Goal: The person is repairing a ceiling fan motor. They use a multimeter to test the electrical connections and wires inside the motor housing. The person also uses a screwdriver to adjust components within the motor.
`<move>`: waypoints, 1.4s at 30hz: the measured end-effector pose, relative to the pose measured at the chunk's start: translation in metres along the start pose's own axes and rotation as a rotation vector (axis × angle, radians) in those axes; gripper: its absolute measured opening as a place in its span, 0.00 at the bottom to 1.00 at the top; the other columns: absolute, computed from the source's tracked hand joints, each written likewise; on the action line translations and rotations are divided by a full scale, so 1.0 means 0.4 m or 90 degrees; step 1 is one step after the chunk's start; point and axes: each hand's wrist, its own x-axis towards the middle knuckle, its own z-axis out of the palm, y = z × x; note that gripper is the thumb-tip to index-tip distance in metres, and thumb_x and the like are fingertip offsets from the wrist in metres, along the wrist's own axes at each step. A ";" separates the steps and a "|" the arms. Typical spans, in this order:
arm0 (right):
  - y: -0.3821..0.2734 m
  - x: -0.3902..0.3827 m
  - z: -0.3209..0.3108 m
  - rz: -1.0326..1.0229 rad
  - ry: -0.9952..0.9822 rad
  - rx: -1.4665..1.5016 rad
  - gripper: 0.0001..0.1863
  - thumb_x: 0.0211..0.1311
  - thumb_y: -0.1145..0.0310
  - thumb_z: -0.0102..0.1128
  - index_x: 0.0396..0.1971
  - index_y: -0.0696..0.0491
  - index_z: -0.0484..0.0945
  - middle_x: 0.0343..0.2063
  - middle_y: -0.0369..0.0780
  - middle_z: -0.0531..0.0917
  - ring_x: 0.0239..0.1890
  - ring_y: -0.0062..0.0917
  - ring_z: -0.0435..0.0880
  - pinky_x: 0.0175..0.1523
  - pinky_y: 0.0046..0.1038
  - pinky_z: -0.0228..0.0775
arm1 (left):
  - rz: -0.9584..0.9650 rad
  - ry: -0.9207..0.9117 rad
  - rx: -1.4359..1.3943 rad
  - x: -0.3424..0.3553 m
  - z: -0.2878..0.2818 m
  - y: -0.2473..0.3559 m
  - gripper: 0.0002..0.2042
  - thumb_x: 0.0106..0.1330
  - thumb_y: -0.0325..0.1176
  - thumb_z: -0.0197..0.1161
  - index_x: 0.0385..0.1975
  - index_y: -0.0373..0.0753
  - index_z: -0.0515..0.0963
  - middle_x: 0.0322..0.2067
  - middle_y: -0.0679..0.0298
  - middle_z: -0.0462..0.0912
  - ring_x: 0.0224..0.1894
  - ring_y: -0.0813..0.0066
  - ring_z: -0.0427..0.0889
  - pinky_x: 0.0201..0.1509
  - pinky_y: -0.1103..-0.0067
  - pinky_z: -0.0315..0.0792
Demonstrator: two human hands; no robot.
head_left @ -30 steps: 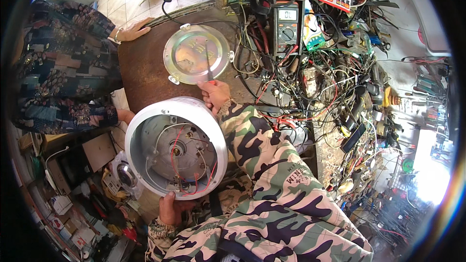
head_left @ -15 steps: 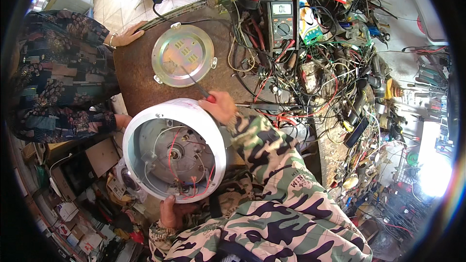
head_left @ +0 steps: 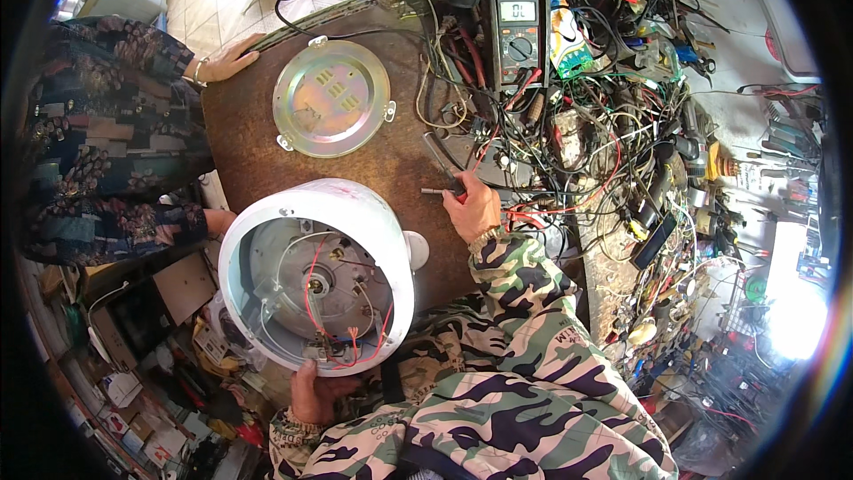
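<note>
1 left hand [head_left: 313,394] grips the shell [head_left: 369,212] just ahead, likely for steadiness; the right hand [head_left: 476,212] holds a tool [head_left: 460,196].

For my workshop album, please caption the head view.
Left hand on a white drum with wires inside, right hand holding a red-handled tool, round metal plate beyond.

From afar I see pale tiled floor [head_left: 206,11] beyond the brown surface [head_left: 242,129] and, well right of that surface, glaring white light [head_left: 795,311].
</note>
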 end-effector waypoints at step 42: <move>-0.131 0.218 0.096 0.029 -0.020 0.173 0.25 0.58 0.54 0.73 0.46 0.60 0.84 0.36 0.55 0.87 0.40 0.48 0.88 0.47 0.42 0.79 | 0.007 0.059 -0.102 -0.112 -0.041 -0.031 0.38 0.64 0.57 0.61 0.66 0.34 0.68 0.53 0.53 0.83 0.49 0.56 0.87 0.42 0.63 0.88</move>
